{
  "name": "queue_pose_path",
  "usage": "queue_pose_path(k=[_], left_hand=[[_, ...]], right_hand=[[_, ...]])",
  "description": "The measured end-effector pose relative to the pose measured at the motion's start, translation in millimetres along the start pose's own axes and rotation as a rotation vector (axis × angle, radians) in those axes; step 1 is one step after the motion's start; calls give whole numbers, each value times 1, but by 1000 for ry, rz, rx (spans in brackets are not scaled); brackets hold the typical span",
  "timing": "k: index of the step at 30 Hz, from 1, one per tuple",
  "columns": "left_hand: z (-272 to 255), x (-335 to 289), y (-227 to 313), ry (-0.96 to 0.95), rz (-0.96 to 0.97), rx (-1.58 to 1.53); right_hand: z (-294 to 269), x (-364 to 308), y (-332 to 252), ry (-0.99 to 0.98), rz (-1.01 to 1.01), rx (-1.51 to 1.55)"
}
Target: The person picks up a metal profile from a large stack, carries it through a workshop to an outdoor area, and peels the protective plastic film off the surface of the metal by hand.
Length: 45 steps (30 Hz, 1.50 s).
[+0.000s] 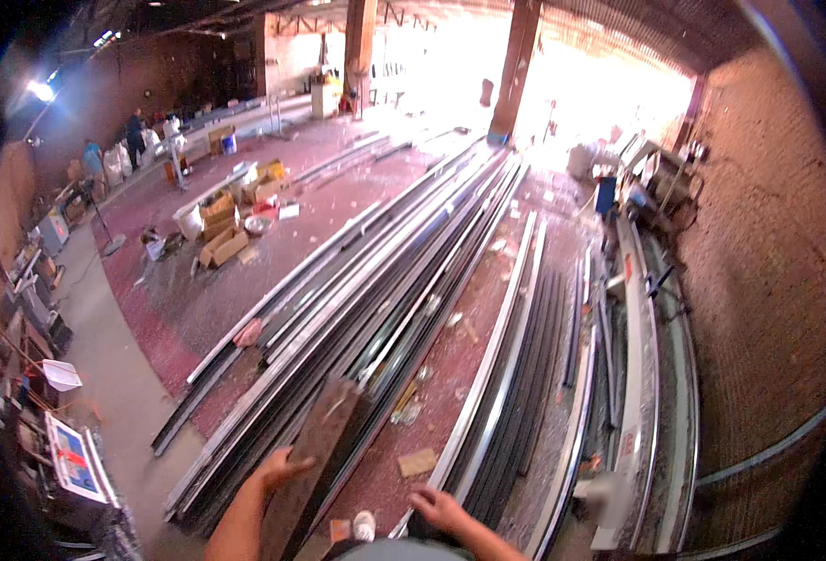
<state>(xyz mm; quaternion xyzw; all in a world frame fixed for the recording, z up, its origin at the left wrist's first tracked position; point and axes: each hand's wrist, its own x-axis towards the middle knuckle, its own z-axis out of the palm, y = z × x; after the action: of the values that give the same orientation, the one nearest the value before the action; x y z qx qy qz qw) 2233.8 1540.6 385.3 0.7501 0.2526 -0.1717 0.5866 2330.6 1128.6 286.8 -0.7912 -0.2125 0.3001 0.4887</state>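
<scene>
My left hand [285, 466] grips the side of a long brown wooden plank [324, 430], its thumb lying across the upper face. The plank is tilted, and its far end rises over a bundle of long dark and silver metal profiles [291, 374] on the floor. My right hand [439, 507] is in front of me with its fingers curled in, and nothing shows in them. It is nearest to a long white profile [464, 432] of a second bundle. One white shoe [364, 525] shows between my hands.
A flat tan piece [418, 463] lies on the red floor between the bundles. Cardboard boxes [224, 247] and a white bucket [188, 222] stand at left. Machinery [656, 182] lines the right side by a brick wall [759, 215]. A person [135, 137] stands far left.
</scene>
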Motion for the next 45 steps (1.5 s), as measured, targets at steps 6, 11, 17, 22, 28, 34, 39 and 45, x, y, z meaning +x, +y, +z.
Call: queue_pose_path(k=[6, 11, 17, 22, 28, 34, 39, 45], left_hand=[[-3, 142, 146, -229, -50, 116], [0, 296, 205, -333, -164, 126], [12, 456, 322, -374, -263, 133], [37, 564, 438, -461, -338, 111], [53, 699, 568, -519, -405, 100], [66, 900, 656, -774, -212, 9], [73, 1030, 783, -822, 132, 251], [73, 1200, 906, -1168, -168, 88]], right_hand=[[-34, 161, -67, 99, 3, 563], [-113, 297, -71, 137, -62, 976], [-225, 451, -59, 172, 230, 999], [-312, 551, -85, 326, 221, 943], [-423, 680, -77, 376, 373, 1093], [-581, 816, -87, 264, 268, 1377], [-714, 913, -101, 520, 330, 1470], [-875, 1032, -81, 497, 244, 1452]])
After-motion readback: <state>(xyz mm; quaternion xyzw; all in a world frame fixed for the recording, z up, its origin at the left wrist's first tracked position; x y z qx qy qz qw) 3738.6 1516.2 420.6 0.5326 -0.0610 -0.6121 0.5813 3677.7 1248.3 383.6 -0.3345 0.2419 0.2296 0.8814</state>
